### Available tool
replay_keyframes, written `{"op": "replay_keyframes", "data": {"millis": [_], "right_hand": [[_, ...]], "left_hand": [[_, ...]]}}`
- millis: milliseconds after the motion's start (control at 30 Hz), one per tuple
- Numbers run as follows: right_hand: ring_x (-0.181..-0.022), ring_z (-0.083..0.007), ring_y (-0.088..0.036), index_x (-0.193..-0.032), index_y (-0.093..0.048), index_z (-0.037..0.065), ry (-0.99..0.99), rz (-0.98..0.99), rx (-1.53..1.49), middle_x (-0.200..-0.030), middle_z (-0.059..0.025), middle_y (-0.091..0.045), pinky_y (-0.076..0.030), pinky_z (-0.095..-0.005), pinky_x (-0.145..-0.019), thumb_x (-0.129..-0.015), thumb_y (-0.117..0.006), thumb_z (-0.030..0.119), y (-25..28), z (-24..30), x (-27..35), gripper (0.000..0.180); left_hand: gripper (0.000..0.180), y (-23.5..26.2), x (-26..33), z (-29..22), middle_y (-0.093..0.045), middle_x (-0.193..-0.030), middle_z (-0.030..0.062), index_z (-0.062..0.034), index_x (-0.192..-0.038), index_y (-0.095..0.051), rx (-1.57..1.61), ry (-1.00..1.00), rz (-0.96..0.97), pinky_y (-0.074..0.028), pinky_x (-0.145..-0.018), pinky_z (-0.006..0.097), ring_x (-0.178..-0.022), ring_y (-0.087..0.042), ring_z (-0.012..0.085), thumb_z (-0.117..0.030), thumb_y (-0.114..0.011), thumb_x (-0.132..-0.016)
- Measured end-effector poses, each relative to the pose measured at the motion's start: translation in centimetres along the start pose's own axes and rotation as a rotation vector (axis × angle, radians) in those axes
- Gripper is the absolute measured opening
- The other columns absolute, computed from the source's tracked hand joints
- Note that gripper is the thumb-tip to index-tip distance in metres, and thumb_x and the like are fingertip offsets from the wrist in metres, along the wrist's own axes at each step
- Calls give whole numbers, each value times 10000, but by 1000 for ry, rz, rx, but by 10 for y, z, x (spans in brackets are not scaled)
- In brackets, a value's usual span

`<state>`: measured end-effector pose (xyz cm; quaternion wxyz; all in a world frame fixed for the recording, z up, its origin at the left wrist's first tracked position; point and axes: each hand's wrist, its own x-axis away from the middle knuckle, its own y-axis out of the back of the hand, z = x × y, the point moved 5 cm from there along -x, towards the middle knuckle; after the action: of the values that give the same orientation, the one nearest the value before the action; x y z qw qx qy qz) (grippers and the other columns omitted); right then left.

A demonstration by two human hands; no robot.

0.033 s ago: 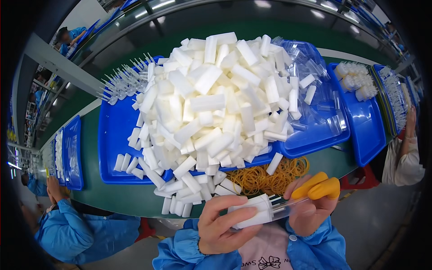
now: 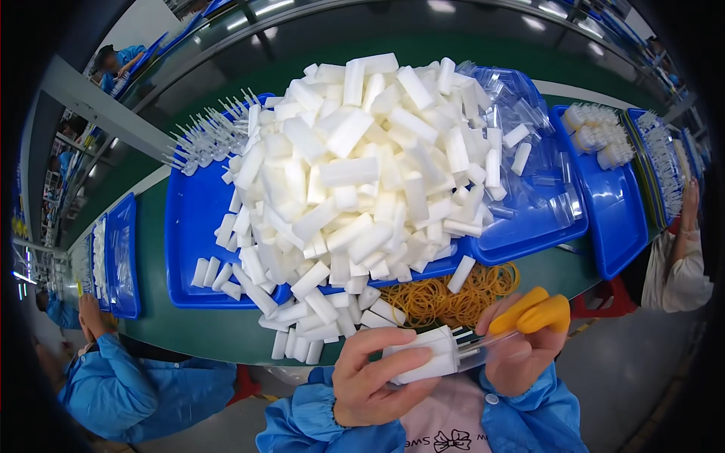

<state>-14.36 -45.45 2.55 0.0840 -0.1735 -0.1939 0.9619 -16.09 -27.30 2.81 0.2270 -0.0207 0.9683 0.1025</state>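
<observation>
In front of my chest, my left hand [image 2: 381, 377] is wrapped round a bundle of white foam blocks [image 2: 427, 360]. Thin white rods [image 2: 464, 340] stick out of the bundle's right end, alongside a clear plastic piece [image 2: 487, 347]. My right hand [image 2: 525, 351] pinches the far end of that clear piece; yellow finger cots [image 2: 540, 311] cover two of its fingertips. The fingers partly hide what it grips. Just beyond both hands lies a heap of tan rubber bands [image 2: 445, 298]. A large pile of white foam blocks [image 2: 355, 174] rises behind them.
Blue trays [image 2: 185, 264] lie under the pile. Clear plastic sleeves [image 2: 521, 200] fill the right tray, and white-stemmed pieces [image 2: 208, 140] stand at the back left. Another blue tray [image 2: 615, 219] holds foam bundles. Co-workers sit left [image 2: 140, 392] and right [image 2: 672, 264] along the green table [image 2: 219, 332].
</observation>
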Motion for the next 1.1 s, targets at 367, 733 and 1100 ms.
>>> {"op": "replay_keyframes", "data": {"millis": [367,733,1100], "right_hand": [[-680,-217,-587,-931,-502,42,78,24,14,-850,-129,-561,-512,-374,-650,-724,-771,98,-2,2,3,344],[-735,-253,-607,-933,-562,10,78,79,-19,-881,-150,-581,-512,-378,-658,-688,-786,42,-5,3,7,334],[-801,-202,-609,-994,-588,-58,-190,172,100,-937,-161,-626,-491,-318,-751,-695,-778,41,-4,-5,-2,368]], "left_hand": [[413,0,1,-1,-591,-1013,108,-102,-939,-694,-41,-101,24,-479,-626,296,-789,-596,220,-109,-829,-549],[403,0,-2,-3,-597,-1004,108,-107,-928,-697,-46,-100,43,-486,-625,303,-778,-599,225,-91,-816,-544],[351,6,-5,7,-608,-986,138,-74,-929,-699,-85,-52,11,-471,-599,264,-764,-598,208,-54,-767,-585]]}}
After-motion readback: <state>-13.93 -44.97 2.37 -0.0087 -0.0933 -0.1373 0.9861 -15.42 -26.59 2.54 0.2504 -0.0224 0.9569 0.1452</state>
